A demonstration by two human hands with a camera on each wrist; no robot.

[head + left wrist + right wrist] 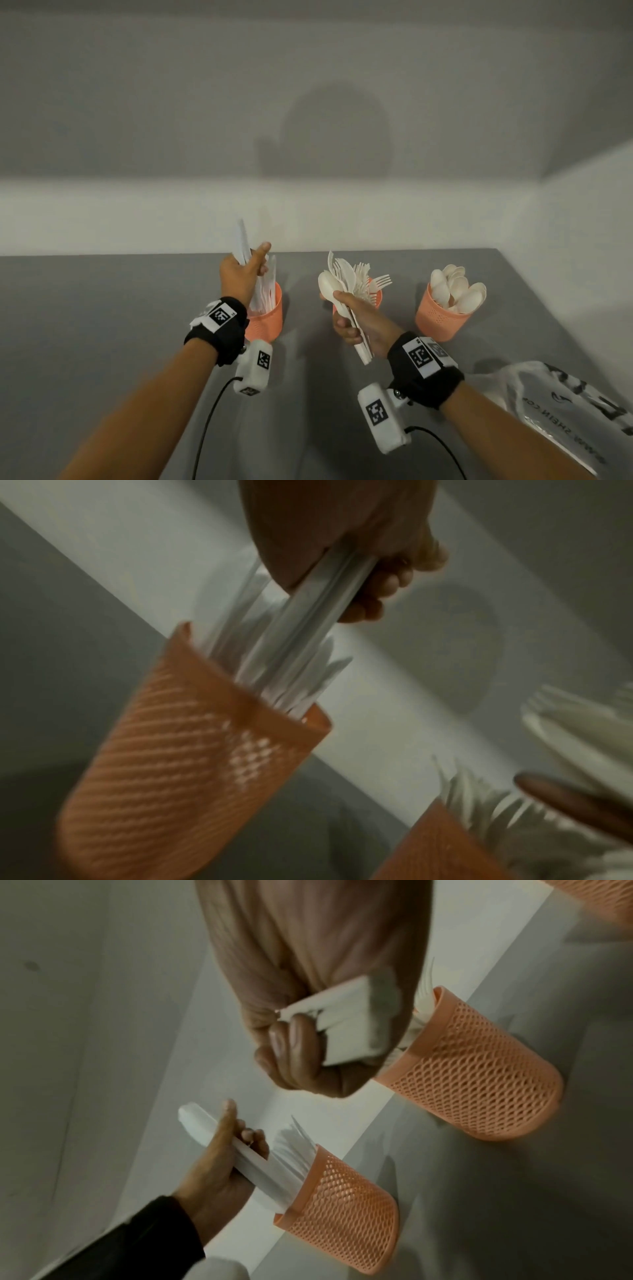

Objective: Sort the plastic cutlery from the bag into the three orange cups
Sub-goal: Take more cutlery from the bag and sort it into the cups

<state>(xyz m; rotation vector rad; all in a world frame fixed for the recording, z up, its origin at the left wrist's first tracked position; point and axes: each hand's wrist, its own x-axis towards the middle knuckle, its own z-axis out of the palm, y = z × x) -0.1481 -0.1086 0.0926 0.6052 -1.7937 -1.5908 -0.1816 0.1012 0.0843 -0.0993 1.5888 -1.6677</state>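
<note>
Over the grey counter [137, 325] both hands are up and full. The left hand [239, 274] has its fingers curled tight round a small bundle of white plastic knives [242, 240], holding it just above the left-most orange mesh cup [269, 322]; the lower ends of the bundle reach down to the rim, where more white knives [269, 291] already stand upright. From the left wrist view the same knife bundle [308, 620] runs out of the fist towards that cup [178, 750], though the picture is blurred. The right hand [356, 322] is clamped on a mixed fistful of white plastic forks and spoons [342, 284], held upright in front of the middle orange mesh cup [376, 296], which has white forks [382, 281] fanning out of it. In the right wrist view the handle ends of this fistful [342, 1023] stick out past the curled fingers [294, 1039]. The third orange mesh cup [442, 318] stands well off to the right, packed with cream-white plastic spoons [455, 291]. Near the counter's right front edge lies a crumpled translucent plastic bag with black lettering [565, 404], behind the right forearm. Each wrist carries a black strap with a white camera unit and printed square markers [222, 313].
</note>
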